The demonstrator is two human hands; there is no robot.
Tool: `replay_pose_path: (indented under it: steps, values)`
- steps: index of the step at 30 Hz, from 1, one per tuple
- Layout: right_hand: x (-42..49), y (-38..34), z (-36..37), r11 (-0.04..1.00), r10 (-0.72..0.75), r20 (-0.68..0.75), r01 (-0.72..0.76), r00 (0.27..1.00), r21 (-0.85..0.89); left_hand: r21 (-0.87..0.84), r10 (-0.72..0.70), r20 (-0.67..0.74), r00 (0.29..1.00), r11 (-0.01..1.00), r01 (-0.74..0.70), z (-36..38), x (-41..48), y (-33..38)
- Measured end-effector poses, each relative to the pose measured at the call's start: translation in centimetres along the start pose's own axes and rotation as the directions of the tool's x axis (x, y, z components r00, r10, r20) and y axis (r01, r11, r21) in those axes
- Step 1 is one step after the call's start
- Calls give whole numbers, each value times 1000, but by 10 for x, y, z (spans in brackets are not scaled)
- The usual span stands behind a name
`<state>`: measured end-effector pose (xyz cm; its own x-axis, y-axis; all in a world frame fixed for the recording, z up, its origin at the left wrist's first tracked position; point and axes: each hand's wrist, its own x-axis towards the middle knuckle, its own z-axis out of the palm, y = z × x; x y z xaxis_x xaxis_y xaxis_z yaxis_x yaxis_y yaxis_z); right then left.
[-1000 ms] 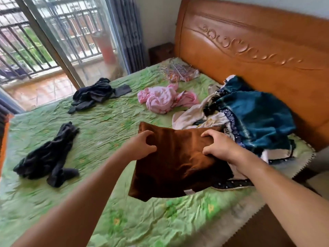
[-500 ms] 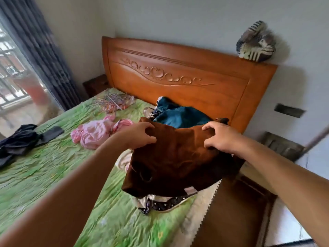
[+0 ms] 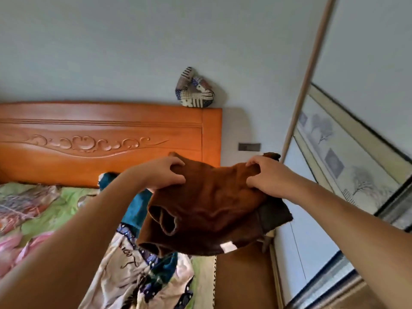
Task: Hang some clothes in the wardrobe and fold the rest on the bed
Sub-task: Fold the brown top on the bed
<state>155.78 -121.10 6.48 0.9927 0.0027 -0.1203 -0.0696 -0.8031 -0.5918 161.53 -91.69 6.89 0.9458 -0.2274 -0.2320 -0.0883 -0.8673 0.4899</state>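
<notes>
Up in the air over the edge of the bed (image 3: 58, 206), the brown garment (image 3: 211, 210) hangs between both hands: the left hand (image 3: 166, 173) pinches its upper left edge and the right hand (image 3: 265, 177) its upper right, fingers curled into the cloth. Its long axis runs side to side, the bulk sagging downward with a white label (image 3: 229, 247) at the bottom. On the bed lie a teal garment (image 3: 136, 210), a patterned white cloth (image 3: 124, 275) and pink clothes (image 3: 13, 248).
</notes>
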Motion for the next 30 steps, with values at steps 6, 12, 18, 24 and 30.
replay_pose_path:
  steps: [6,12,18,24,30]
  values:
    - [3,18,-46,986,169,-130,-167,977,31,96,186,164,969,974,-203,-18,78,66]
    - [-41,33,-85,953,302,-288,-280,909,116,131,374,266,889,899,-418,-27,109,142]
    - [-134,36,-106,898,441,-455,-387,774,212,92,559,351,751,778,-622,-8,69,222]
    - [-261,29,-119,819,568,-571,-478,594,317,26,691,452,565,623,-782,18,-14,298]
    - [-363,8,-129,759,618,-664,-541,421,364,-64,778,518,357,451,-890,34,-86,358]
